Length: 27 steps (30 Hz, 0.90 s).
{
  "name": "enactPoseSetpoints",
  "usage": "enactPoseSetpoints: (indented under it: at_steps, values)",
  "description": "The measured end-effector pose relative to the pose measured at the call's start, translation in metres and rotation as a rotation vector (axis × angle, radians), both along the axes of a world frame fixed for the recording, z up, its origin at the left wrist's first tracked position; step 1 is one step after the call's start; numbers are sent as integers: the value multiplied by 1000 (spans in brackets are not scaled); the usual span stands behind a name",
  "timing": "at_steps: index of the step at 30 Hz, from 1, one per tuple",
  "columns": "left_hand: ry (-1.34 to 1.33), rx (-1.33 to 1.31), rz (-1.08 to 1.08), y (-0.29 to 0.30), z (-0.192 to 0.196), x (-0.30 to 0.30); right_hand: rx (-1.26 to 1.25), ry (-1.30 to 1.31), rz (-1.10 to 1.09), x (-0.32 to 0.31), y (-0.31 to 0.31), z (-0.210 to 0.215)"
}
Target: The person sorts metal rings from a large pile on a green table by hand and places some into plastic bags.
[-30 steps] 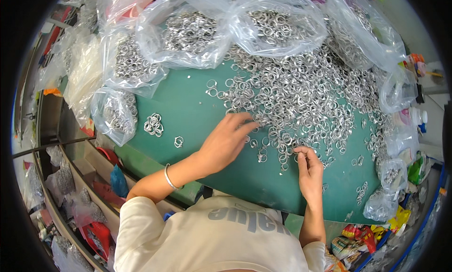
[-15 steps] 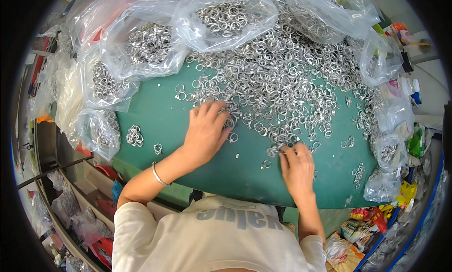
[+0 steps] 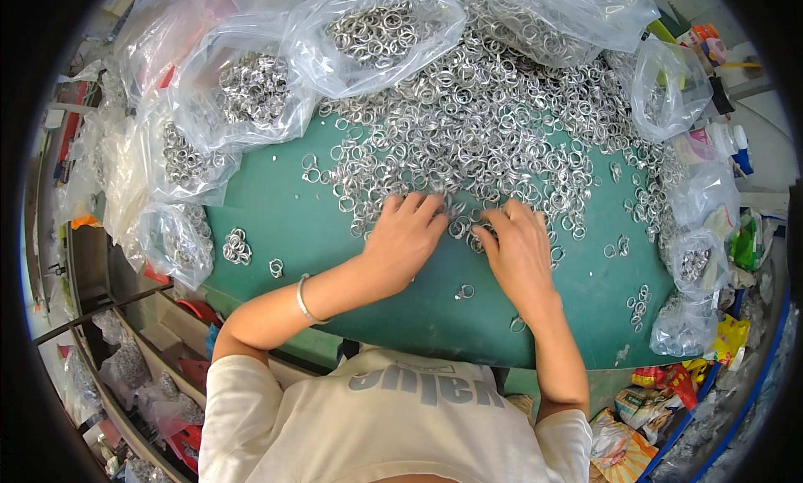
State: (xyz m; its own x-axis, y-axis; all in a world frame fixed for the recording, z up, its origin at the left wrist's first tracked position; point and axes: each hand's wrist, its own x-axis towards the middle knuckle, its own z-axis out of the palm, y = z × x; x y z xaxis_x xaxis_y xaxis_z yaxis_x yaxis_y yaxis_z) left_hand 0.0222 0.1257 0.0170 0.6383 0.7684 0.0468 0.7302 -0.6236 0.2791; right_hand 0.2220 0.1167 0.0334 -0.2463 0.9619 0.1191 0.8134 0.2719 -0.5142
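Many silver rings [image 3: 468, 136] lie heaped on green table [image 3: 272, 194] | left hand [image 3: 406, 239] at pile's near edge, fingers slightly apart | right hand [image 3: 519, 253] beside it, same edge, thumb parted from fingers

The metal rings [image 3: 477, 140] in front of me are small, silvery and shiny. They lie loose on the green counter [image 3: 276, 190] in a broad, overlapping heap, some flat, some tilted, packed thickest at the far side and thinning toward me. At the heap's near edge, a few blurred ones sit between my left hand [image 3: 405, 240] and right hand [image 3: 520, 253]. A single ring [image 3: 465, 291] lies apart, closer to me; a small cluster [image 3: 237, 246] rests off to my left.
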Motion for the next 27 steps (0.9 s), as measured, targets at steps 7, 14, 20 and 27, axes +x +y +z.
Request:
enactPoseSetpoints:
  at_steps: [7,14,20,27]
  values:
    - [-201,-4,-2,5,10,1,-2,-165,-126,21,-13,12]
    - [-134,101,53,14,-6,4,70,-154,-29,17,-18,-4]
    - [-220,82,138,6,11,-2,66,-88,-290,53,-14,-5]
    - [-281,-219,-119,-53,8,26,-51,-71,-84,43,-54,14]
